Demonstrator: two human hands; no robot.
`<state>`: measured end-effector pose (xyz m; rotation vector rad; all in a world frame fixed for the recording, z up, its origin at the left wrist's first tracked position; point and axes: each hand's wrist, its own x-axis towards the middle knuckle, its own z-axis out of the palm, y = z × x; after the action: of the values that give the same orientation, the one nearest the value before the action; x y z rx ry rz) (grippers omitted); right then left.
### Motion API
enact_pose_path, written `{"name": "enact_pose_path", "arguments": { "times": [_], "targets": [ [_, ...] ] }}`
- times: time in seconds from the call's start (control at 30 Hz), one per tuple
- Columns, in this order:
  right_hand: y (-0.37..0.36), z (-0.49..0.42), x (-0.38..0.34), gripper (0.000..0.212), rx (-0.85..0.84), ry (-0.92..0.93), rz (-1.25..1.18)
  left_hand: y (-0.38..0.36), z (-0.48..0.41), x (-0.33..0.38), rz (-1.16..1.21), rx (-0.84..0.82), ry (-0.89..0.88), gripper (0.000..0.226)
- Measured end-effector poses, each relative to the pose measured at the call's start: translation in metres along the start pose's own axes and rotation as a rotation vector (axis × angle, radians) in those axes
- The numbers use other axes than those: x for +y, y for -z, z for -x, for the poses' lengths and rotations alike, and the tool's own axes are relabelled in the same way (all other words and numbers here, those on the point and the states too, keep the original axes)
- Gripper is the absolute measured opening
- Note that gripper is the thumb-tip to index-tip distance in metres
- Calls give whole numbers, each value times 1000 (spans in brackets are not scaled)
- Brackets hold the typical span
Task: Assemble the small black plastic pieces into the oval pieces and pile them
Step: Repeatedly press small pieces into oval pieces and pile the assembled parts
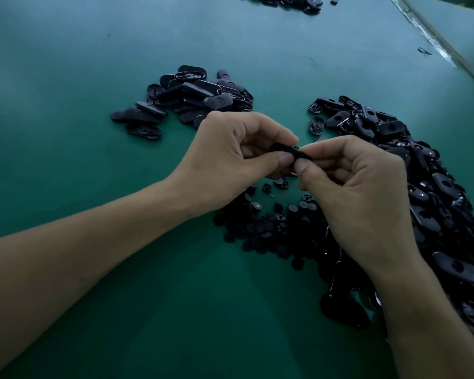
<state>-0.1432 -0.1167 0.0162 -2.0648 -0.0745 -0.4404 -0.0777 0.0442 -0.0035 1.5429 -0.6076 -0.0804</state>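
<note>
Both hands meet above the green table point(80, 132) and pinch one black oval piece point(286, 150) between them. My left hand point(230, 160) holds its left end with thumb and curled fingers. My right hand point(353, 187) grips the right end, thumb on the near side. Under the hands lies a heap of small round black pieces point(268, 222). A big heap of oval pieces point(422, 173) runs along the right. A smaller pile of oval pieces point(192, 97) sits beyond my left hand. Whether a small piece sits in the held oval is hidden.
More black pieces point(290, 1) lie at the far edge of the table, with one loose piece point(334, 0) beside them. A pale table edge strip point(433, 42) runs diagonally at the upper right, a small dark object point(424, 51) near it.
</note>
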Motion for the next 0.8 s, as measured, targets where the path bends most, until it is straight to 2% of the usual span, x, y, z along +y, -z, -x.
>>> {"name": "enact_pose_path", "arguments": {
  "times": [0.27,0.57,0.8],
  "targets": [
    [0,0,-2,17,35,-5,9,0,2,2,-14,15,-21,23],
    [1,-3,-1,24,-18,-5,-69,2,2,1,-112,90,-53,19],
    [1,-3,0,21,8,1,-121,4,0,0,-55,58,-53,23]
  ]
}}
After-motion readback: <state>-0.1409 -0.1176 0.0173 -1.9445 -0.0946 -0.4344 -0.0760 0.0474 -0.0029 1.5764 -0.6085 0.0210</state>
